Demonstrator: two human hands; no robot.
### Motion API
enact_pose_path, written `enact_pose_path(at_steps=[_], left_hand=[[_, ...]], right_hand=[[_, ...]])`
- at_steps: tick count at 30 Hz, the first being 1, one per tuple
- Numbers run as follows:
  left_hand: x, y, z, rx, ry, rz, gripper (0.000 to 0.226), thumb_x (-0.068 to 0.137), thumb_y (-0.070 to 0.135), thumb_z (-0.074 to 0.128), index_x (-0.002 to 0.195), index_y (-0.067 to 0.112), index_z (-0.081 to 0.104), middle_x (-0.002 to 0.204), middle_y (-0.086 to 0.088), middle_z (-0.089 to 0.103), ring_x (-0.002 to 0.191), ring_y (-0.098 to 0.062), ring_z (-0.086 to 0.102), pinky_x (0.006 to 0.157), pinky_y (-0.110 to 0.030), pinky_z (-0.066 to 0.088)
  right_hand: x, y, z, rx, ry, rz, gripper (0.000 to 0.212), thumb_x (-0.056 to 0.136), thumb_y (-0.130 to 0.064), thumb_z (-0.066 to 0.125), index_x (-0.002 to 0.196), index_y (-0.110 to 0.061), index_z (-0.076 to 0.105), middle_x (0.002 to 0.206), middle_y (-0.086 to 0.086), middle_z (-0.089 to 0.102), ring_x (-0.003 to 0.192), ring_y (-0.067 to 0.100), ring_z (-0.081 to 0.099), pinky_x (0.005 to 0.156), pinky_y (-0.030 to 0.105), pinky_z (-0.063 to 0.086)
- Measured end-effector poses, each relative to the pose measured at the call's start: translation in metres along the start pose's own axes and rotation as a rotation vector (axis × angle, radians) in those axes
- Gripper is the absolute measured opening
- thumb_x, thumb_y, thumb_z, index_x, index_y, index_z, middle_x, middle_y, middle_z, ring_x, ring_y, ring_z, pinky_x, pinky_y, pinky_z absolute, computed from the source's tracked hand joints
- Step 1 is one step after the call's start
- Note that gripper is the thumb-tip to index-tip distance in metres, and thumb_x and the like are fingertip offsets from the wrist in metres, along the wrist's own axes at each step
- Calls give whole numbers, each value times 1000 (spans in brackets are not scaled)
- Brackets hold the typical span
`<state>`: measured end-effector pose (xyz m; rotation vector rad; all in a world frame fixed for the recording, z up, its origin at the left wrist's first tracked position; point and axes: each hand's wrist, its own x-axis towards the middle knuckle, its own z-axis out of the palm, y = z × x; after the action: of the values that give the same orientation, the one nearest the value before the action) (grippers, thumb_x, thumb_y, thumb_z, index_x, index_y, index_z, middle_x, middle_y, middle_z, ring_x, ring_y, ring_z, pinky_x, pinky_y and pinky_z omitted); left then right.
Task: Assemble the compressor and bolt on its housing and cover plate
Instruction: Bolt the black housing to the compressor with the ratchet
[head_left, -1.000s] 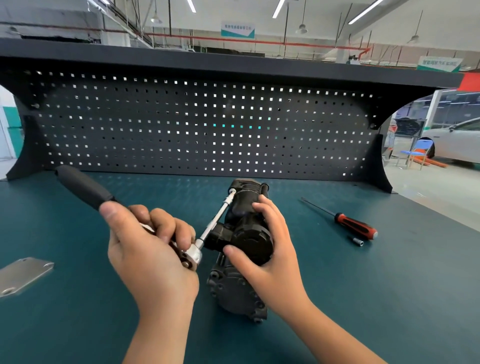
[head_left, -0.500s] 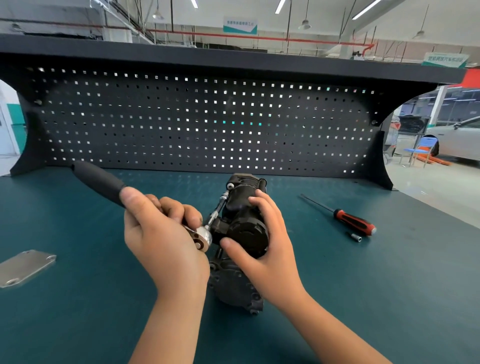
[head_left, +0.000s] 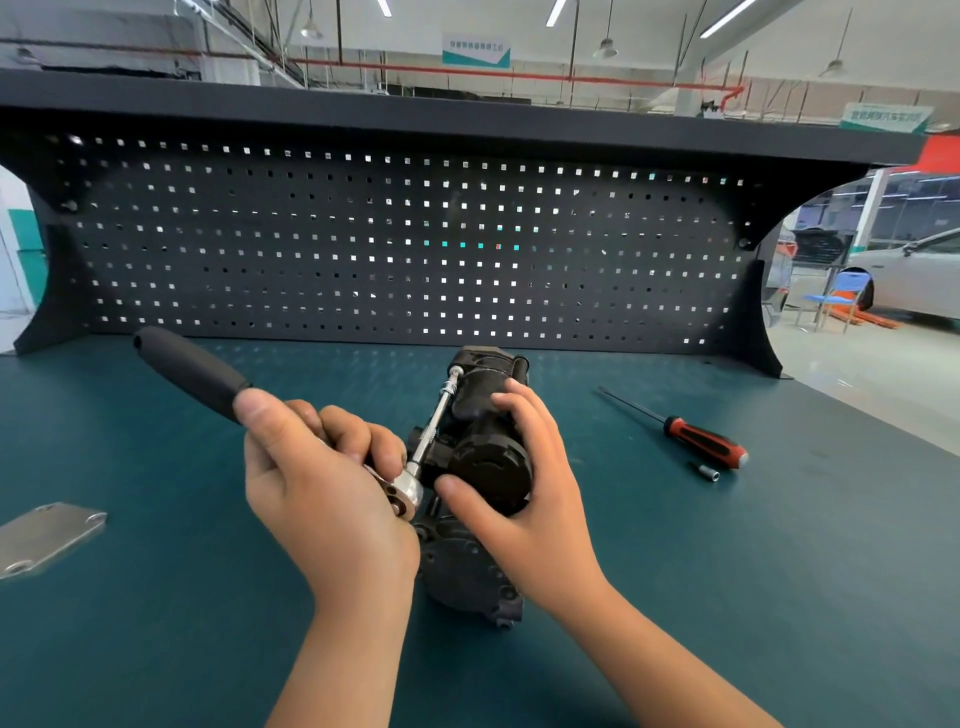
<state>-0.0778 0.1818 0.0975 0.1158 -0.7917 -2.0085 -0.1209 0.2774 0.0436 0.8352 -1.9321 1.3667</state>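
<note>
Gripping ratchet wrench (head_left: 192, 371) in left hand (head_left: 322, 483), clasping black compressor (head_left: 483, 457) at mid-workbench (head_left: 779, 571) with right hand (head_left: 530, 499), extension bar (head_left: 439, 415) on a far-end bolt; judged mid-task: housing bolting underway, cover plate (head_left: 49, 535) unfitted near left edge, screwdriver (head_left: 696, 439) and loose socket (head_left: 707, 472) toward right edge; no containers seen.

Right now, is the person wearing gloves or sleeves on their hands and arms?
No gloves. The left hand and the right hand are both bare, with short fingernails and no rings. The left forearm and the right forearm are bare too, right down to the bottom edge of the picture: no sleeve, watch or bracelet shows.
</note>
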Motion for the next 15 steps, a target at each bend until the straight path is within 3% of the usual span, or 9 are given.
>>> enact_pose_path(at_steps=[4,7,10,15], left_hand=[[4,2,-1,-61,42,-81,40,100,45,31,70,19,34,47,8,32,38,-12,38,48,-23,38],[7,2,-3,-162,67,-148,38,100,45,33,73,18,37,48,8,36,42,-11,46,51,-18,44],[5,2,1,-167,77,-131,37,100,44,32,75,18,37,49,8,36,44,-10,47,52,-18,45],[-1,1,9,-149,60,-73,36,102,41,27,75,19,35,51,8,37,39,-11,43,45,-15,36]], right_hand=[[4,1,-4,-52,-1,-36,54,66,-43,72,111,-40,43,130,-22,37,129,0,34,106,21,31],[12,2,-11,-139,-31,-83,54,61,-35,78,107,-17,55,121,-20,40,120,5,39,103,20,32],[15,1,-14,-179,-49,-114,50,60,-31,77,103,-12,59,116,-19,40,116,6,41,101,13,30],[16,-2,-14,-207,-55,-118,47,58,-29,77,100,-10,66,113,-17,40,113,11,48,95,15,35]])
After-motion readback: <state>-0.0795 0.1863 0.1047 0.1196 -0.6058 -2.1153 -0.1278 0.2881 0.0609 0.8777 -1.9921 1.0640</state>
